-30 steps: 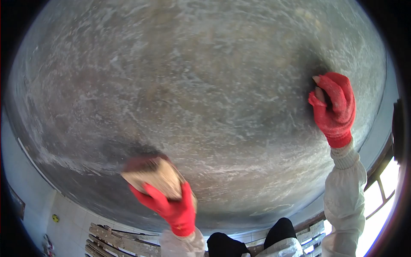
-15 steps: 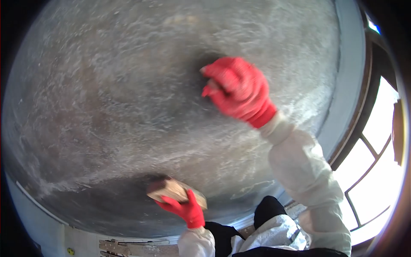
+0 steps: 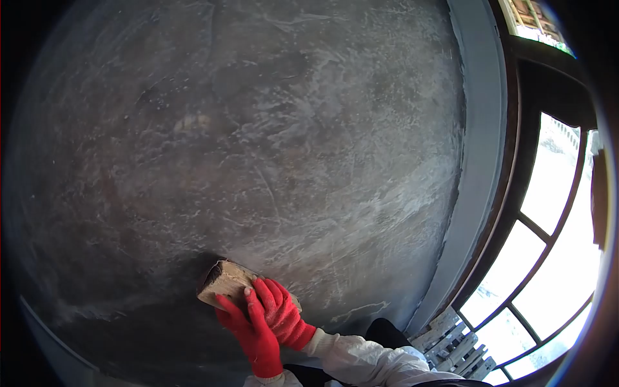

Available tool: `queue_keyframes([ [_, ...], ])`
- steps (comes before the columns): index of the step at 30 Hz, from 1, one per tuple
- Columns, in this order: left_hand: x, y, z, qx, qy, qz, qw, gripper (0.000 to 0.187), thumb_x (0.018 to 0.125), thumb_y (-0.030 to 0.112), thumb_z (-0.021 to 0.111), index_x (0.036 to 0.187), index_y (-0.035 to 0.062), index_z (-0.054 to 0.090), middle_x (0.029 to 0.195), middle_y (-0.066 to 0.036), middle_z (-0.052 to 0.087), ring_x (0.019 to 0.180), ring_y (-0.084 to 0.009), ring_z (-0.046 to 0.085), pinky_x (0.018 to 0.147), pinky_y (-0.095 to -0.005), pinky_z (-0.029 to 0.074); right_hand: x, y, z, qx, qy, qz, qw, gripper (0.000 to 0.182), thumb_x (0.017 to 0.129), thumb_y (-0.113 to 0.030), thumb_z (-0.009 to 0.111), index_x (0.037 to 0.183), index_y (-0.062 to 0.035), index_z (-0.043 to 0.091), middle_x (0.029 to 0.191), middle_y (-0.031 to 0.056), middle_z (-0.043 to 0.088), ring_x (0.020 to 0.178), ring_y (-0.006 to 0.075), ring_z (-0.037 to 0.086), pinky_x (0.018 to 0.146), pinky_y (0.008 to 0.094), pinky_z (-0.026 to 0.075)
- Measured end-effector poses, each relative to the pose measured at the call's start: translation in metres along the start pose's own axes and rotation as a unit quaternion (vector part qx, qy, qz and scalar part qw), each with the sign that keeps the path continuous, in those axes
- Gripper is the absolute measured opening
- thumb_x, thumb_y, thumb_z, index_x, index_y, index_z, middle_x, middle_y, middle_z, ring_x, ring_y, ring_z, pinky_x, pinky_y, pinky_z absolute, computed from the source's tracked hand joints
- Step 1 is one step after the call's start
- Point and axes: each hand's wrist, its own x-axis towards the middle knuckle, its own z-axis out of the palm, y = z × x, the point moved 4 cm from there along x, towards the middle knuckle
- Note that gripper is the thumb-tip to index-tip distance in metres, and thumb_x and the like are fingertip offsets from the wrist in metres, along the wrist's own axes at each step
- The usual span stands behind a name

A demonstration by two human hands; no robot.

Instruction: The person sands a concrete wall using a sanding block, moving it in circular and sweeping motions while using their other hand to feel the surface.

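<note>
Low against the grey mottled wall (image 3: 309,155) is a tan sanding block (image 3: 230,281) with a dark, reddish end. My left hand (image 3: 250,337), in a red glove, grips it from below with its thumb and fingers along the near side. Beside it, my right hand (image 3: 284,316), gloved in red too, closes over the block's right part. The two hands touch each other. The face of the block towards the wall is hidden. White streaks and scuffs cover much of the wall.
A grey-blue trim strip (image 3: 480,129) borders the wall on the right, alongside a dark-framed window (image 3: 545,193). Wooden slats (image 3: 453,348) lie at the lower right, near a dark-clothed leg (image 3: 387,335). Another pale edge (image 3: 55,345) runs along the lower left.
My right hand has come down from higher on the wall to the sanding block and now holds it with my left. The view has shifted, bringing more of the window into sight.
</note>
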Motion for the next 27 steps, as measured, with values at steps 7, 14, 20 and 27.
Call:
queue_keyframes([
  [7,-0.034,0.016,0.018,0.013,-0.018,0.184,0.983,0.058,0.101,0.032,0.049,0.149,0.0034,0.033,0.132,-0.018,0.05,0.114,-0.0267,0.055,0.092,-0.0393,0.046,0.007,0.083,-0.081,-0.038,-0.024,0.02,0.999,0.093,0.065,-0.038,0.082,0.14,-0.0043,0.039,0.128,0.0272,0.046,0.108,0.0441,0.054,0.089,0.0507,0.047],
  [14,-0.095,-0.104,-0.035,0.01,-0.17,-0.074,0.983,0.042,0.103,0.026,0.043,0.137,0.0013,0.051,0.14,-0.018,0.052,0.126,-0.0293,0.053,0.105,-0.0352,0.043,-0.002,0.273,-0.215,-0.213,0.213,0.338,0.892,0.113,0.068,-0.037,0.081,0.153,-0.0016,0.017,0.146,0.0309,0.031,0.132,0.0475,0.037,0.109,0.0483,0.033],
  [20,-0.12,-0.132,-0.031,0.022,-0.124,-0.109,0.986,0.042,0.101,0.026,0.049,0.134,-0.0003,0.052,0.128,-0.019,0.06,0.117,-0.0297,0.058,0.1,-0.0355,0.045,0.016,0.207,-0.172,-0.345,0.165,0.152,0.911,0.093,0.063,-0.039,0.083,0.137,0.0001,0.042,0.123,0.0333,0.045,0.105,0.0498,0.05,0.085,0.0522,0.045],
  [27,-0.121,-0.058,0.027,0.005,-0.141,-0.016,0.99,0.037,0.1,0.024,0.052,0.128,-0.0007,0.057,0.119,-0.016,0.064,0.11,-0.0278,0.06,0.096,-0.0365,0.046,0.024,0.104,-0.098,-0.098,0.011,-0.128,0.987,0.054,0.063,-0.025,0.08,0.114,-0.0249,0.061,0.089,0.0118,0.054,0.075,0.0278,0.056,0.059,0.038,0.046],
])
